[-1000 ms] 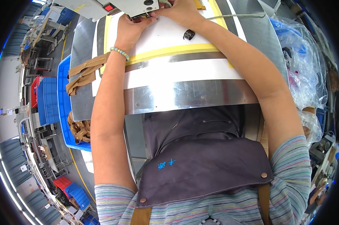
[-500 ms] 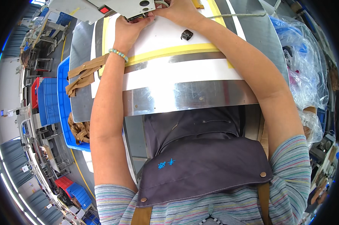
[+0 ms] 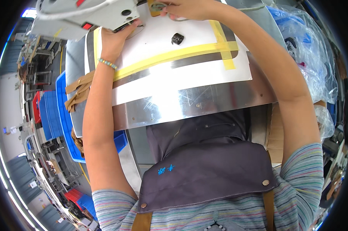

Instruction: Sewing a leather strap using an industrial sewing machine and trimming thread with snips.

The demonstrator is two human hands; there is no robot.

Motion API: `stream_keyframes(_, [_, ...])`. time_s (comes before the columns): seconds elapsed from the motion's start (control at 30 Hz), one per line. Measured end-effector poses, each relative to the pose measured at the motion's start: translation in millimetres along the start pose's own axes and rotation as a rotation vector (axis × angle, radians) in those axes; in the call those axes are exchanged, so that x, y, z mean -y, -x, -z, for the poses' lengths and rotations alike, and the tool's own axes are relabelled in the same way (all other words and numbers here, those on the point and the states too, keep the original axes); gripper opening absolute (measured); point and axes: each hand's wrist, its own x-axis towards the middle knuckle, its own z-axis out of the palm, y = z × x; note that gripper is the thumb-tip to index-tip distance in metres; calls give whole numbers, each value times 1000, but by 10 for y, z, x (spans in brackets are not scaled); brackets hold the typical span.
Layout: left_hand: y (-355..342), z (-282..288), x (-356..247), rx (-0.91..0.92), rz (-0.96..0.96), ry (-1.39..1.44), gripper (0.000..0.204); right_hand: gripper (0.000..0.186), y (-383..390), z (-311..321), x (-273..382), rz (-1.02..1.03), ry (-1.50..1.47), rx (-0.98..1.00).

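Observation:
My left hand [image 3: 113, 42] is at the underside of a white sewing machine head [image 3: 74, 17], fingertips closed at a small dark metal part [image 3: 124, 27]; what they hold is partly hidden. My right hand [image 3: 187, 8] is closed at a small grey-green item [image 3: 158, 6] with a pale cord, beside a yellow-brown piece [image 3: 154, 12]; I cannot make out exactly what it grips. Below the hands, a small black object [image 3: 177, 38] lies on white sheeting [image 3: 147, 42] edged with yellow tape [image 3: 162, 53] on the metal table [image 3: 162, 113].
Brown straps [image 3: 76, 86] hang over the table's left side, above a blue bin [image 3: 60, 96]. Crumpled clear plastic bags [image 3: 312, 69] are piled at the right, near cardboard [image 3: 274, 131]. Other benches and blue and red bins line the far left.
My right hand has moved away from the machine head toward the right. My left hand stays under the head. The whole view has shifted, so the machine and left arm appear further left.

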Motion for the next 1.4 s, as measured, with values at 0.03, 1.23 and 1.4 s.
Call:
stream_keyframes(0.03, [8,5,-2,-13,23,34,22,27,7,-6,0,-98,-112,112])
stream_keyframes(1.23, [91,187,82,-74,89,-45,45,14,-333,-389,-511,739,353,-327])
stream_keyframes(1.4, [80,181,79,-28,20,-82,42,14,-328,-386,-468,659,360,-276])
